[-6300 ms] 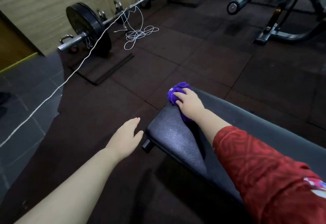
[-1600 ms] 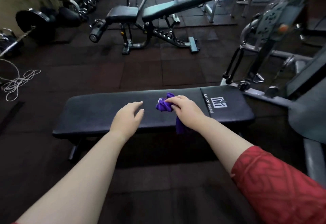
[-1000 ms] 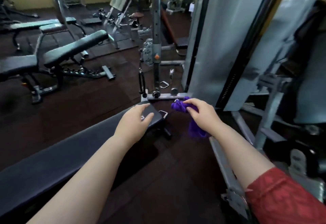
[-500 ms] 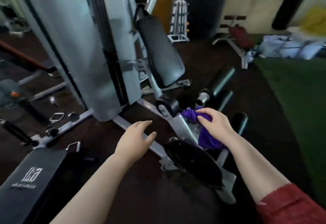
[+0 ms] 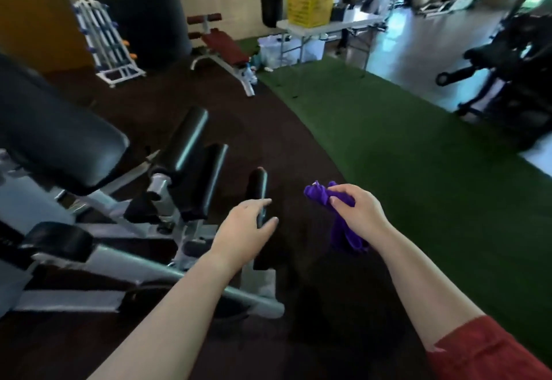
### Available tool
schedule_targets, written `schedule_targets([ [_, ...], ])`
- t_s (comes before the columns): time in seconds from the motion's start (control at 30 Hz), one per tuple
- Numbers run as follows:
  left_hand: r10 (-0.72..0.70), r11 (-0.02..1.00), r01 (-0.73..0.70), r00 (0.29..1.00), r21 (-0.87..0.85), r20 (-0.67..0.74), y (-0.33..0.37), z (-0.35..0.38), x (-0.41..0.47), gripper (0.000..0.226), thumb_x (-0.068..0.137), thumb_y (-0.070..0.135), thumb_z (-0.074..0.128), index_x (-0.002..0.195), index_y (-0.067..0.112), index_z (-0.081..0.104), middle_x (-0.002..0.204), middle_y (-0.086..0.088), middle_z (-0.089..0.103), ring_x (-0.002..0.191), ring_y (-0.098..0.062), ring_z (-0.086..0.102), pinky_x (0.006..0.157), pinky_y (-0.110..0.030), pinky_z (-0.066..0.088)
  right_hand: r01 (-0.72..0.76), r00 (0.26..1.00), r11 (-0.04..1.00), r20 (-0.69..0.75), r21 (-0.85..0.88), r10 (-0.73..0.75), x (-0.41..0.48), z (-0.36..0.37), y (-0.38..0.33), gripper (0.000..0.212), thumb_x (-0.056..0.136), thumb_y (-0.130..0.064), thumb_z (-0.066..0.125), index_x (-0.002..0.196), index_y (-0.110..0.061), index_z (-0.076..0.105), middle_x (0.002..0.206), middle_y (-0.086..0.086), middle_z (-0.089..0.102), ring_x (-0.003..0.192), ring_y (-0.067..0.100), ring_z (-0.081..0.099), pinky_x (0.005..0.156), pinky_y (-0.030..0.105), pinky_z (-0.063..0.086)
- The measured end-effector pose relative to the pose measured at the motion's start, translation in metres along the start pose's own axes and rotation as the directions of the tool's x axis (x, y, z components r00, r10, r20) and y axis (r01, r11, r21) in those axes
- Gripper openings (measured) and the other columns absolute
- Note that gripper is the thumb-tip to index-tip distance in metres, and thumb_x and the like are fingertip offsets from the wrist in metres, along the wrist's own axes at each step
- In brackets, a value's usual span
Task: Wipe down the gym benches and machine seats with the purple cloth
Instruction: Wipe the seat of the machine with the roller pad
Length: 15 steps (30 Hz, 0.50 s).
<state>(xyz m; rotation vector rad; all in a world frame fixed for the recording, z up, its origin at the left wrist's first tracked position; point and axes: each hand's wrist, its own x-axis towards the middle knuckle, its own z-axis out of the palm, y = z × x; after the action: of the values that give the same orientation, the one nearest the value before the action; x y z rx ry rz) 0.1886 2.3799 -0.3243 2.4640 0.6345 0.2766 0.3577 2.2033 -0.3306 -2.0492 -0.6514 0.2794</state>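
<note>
Dark rubber floor (image 5: pixel 298 146) fills the near part of the gym, with a green turf strip (image 5: pixel 418 170) along its right edge. At the floor's far edge stand a maroon padded sit-up bench (image 5: pixel 224 46) and a white folding table (image 5: pixel 328 25) carrying a yellow plastic crate (image 5: pixel 309 6). At the floor's left edge sits a grey-framed weight machine (image 5: pixel 134 263) with a black padded backrest (image 5: pixel 53 140), a small black seat pad (image 5: pixel 56 242) and black foam rollers (image 5: pixel 185 140).

Just over a second ago the cloth was pressed on a flat black bench. Since then the person has turned away from it, and that bench is gone from view. The crumpled purple cloth (image 5: pixel 343 230) now hangs in the air over the floor, right of the machine, touching no pad. That suggests the flat bench is finished and the machine's seat is next, not yet wiped.

The right hand (image 5: pixel 358 213) pinches the cloth at its top, fingers curled round it, the rest dangling below. The left hand (image 5: pixel 242 236) holds nothing, its fingers loosely spread in front of the nearest roller. Whether it touches the roller cannot be told.
</note>
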Motion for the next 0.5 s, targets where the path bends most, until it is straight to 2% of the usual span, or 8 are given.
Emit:
schedule_targets([
  [0.07, 0.057, 0.998, -0.057, 0.998, -0.011, 0.041, 0.037, 0.034, 0.029, 0.049, 0.09, 0.041, 0.058, 0.136, 0.025, 0.051, 0.135, 0.007, 0.053, 0.127, -0.008, 0.045, 0.106, -0.023, 0.033, -0.029, 0.998, 1.0, -0.047, -0.005, 0.029, 0.01, -0.038, 0.027, 0.024, 0.087, -0.016, 0.063, 0.106, -0.029, 0.068, 0.111, -0.014, 0.064, 0.099, 0.002, 0.058, 0.077, 0.007, 0.037],
  [0.2, 0.147, 0.989, -0.144, 0.986, -0.043, 0.077, 0.092, 0.082, 0.075, 0.05, 0.09, 0.04, 0.058, 0.137, 0.023, 0.051, 0.136, 0.006, 0.053, 0.128, -0.008, 0.045, 0.108, -0.025, 0.033, -0.065, 0.994, 0.998, -0.089, -0.026, 0.063, 0.028, -0.092, 0.065, 0.025, 0.086, -0.017, 0.063, 0.107, -0.03, 0.068, 0.112, -0.013, 0.065, 0.099, 0.002, 0.059, 0.08, 0.012, 0.038],
  [0.3, 0.202, 0.979, -0.196, 0.972, -0.06, 0.121, 0.13, 0.115, 0.109, 0.05, 0.091, 0.039, 0.058, 0.138, 0.023, 0.049, 0.138, 0.005, 0.052, 0.129, -0.009, 0.043, 0.106, -0.022, 0.031, -0.102, 0.985, 0.995, -0.137, 0.004, 0.101, 0.043, -0.13, 0.089, 0.025, 0.087, -0.015, 0.063, 0.107, -0.029, 0.068, 0.112, -0.011, 0.065, 0.099, 0.003, 0.06, 0.078, 0.008, 0.039],
  [0.5, 0.269, 0.963, -0.262, 0.943, -0.063, 0.198, 0.165, 0.157, 0.18, 0.051, 0.091, 0.042, 0.057, 0.138, 0.026, 0.048, 0.137, 0.006, 0.051, 0.129, -0.009, 0.043, 0.106, -0.026, 0.035, -0.156, 0.96, 0.988, -0.232, 0.018, 0.156, 0.088, -0.172, 0.12, 0.023, 0.087, -0.017, 0.064, 0.106, -0.029, 0.068, 0.112, -0.011, 0.065, 0.098, 0.003, 0.06, 0.072, -0.001, 0.037],
])
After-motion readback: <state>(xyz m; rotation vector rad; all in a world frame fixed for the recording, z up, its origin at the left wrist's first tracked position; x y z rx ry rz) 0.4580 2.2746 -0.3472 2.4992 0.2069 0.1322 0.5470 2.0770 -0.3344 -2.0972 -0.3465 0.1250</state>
